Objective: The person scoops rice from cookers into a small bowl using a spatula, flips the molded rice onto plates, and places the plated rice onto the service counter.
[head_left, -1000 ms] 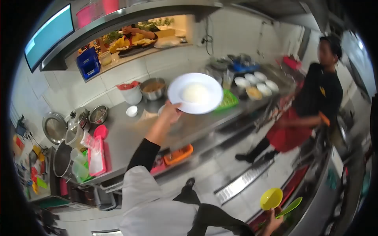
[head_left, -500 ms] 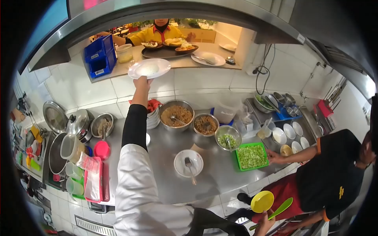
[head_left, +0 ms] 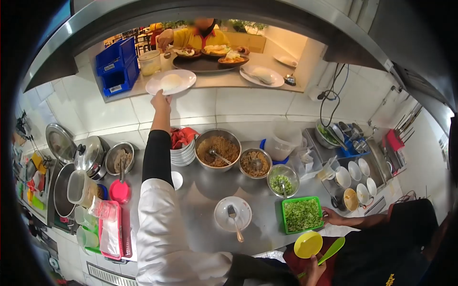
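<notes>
My left hand [head_left: 161, 100] is stretched toward the serving ledge, its fingers closed on the near rim of a white plate [head_left: 187, 82] with a mound of white rice [head_left: 171, 82] on it. The plate is at the ledge's front edge; whether it touches the ledge I cannot tell. My right hand [head_left: 314, 272] is low at the bottom, closed around a yellow bowl [head_left: 308, 244] and a green rice paddle [head_left: 333, 250] together. Near the middle of the steel counter a white bowl [head_left: 220, 215] holds a fork [head_left: 234, 221].
Behind the ledge [head_left: 214, 80], a person in yellow [head_left: 181, 37] holds a spoon by a dark tray [head_left: 205, 66]. At right, a co-worker's hand [head_left: 331, 216] touches a green tray of chopped greens [head_left: 303, 214]. Steel bowls of food [head_left: 218, 148] and stacked bowls [head_left: 183, 157] line the counter's back.
My left hand and the plate have shifted slightly left and down in view. The person in yellow now holds a spoon over the ledge. The co-worker leans closer to my right hand.
</notes>
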Action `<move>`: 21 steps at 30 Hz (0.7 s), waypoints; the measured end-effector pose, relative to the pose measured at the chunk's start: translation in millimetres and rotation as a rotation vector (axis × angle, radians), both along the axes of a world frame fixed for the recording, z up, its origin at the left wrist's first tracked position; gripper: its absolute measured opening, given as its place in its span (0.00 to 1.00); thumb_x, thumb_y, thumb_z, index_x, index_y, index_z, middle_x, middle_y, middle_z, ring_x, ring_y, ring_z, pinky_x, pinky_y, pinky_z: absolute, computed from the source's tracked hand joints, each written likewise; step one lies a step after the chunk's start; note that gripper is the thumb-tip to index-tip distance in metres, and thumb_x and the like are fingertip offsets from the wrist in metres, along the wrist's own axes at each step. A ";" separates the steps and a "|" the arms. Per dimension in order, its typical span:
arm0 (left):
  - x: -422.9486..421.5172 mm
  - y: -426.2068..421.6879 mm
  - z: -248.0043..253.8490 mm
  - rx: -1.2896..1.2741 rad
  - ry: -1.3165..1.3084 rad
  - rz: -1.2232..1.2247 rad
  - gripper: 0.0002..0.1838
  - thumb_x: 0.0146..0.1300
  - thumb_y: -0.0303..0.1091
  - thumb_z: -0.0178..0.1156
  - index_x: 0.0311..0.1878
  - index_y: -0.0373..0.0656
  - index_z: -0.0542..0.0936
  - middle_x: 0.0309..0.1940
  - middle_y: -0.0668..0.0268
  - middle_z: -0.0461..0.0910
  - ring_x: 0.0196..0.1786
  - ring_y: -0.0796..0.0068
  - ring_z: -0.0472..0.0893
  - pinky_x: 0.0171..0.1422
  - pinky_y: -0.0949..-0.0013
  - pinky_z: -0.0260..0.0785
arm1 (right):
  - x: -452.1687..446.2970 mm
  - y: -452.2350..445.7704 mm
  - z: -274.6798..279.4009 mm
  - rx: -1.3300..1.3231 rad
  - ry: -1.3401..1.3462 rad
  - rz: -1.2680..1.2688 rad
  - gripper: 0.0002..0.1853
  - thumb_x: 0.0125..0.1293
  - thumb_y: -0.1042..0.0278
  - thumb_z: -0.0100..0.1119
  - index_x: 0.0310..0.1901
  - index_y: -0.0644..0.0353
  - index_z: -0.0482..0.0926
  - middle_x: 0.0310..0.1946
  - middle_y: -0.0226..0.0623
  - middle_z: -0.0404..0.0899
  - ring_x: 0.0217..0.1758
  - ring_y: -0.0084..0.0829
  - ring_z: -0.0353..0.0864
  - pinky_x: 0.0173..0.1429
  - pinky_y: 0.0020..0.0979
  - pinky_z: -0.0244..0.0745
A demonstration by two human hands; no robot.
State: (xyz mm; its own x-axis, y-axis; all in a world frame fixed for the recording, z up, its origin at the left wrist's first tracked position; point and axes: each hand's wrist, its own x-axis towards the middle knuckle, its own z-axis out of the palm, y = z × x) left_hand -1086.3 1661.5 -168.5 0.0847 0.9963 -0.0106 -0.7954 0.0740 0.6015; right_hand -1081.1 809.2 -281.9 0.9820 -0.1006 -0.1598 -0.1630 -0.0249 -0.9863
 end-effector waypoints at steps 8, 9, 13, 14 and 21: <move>-10.3 -38.6 9.8 -0.129 -0.055 -0.015 0.28 0.67 0.47 0.46 0.64 0.39 0.59 0.60 0.54 0.65 0.58 0.58 0.70 0.64 0.52 0.59 | -37.6 6.9 25.3 0.081 -0.064 0.061 0.19 0.55 0.76 0.62 0.47 0.73 0.72 0.39 0.42 0.78 0.40 0.29 0.78 0.48 0.29 0.72; -13.8 -45.0 5.9 -0.161 -0.065 -0.057 0.28 0.67 0.47 0.45 0.64 0.40 0.58 0.60 0.54 0.65 0.57 0.58 0.71 0.64 0.52 0.60 | -43.7 4.4 26.6 0.065 -0.054 0.077 0.18 0.55 0.76 0.61 0.47 0.73 0.72 0.39 0.42 0.78 0.40 0.29 0.78 0.48 0.29 0.72; -11.4 -77.4 -54.7 -0.171 -0.169 -0.211 0.21 0.69 0.43 0.39 0.61 0.42 0.61 0.48 0.57 0.75 0.46 0.62 0.77 0.56 0.55 0.69 | -65.7 -22.7 13.8 0.088 -0.036 0.220 0.18 0.54 0.79 0.59 0.47 0.72 0.70 0.38 0.41 0.78 0.41 0.29 0.78 0.47 0.28 0.73; -6.2 -75.7 -94.6 -0.066 -0.229 -0.394 0.15 0.69 0.38 0.37 0.51 0.40 0.67 0.31 0.63 0.76 0.35 0.66 0.78 0.45 0.60 0.74 | -73.3 -26.7 13.4 0.064 -0.085 0.185 0.19 0.54 0.79 0.60 0.48 0.72 0.70 0.39 0.41 0.77 0.41 0.29 0.78 0.46 0.28 0.73; -45.8 -457.4 -123.9 -0.030 0.133 -1.336 0.13 0.65 0.35 0.53 0.50 0.44 0.70 0.35 0.67 0.75 0.32 0.75 0.76 0.40 0.66 0.73 | -138.6 -56.5 26.8 0.040 -0.202 0.100 0.29 0.50 0.76 0.67 0.54 0.70 0.64 0.45 0.42 0.75 0.45 0.30 0.76 0.51 0.29 0.70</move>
State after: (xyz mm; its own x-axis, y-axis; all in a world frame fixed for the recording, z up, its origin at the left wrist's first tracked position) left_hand -1132.1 1204.1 -292.4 0.9819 0.1509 -0.1148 -0.0400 0.7566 0.6527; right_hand -1219.7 752.6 -255.1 0.9992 0.0012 0.0397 0.0397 0.0088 -0.9992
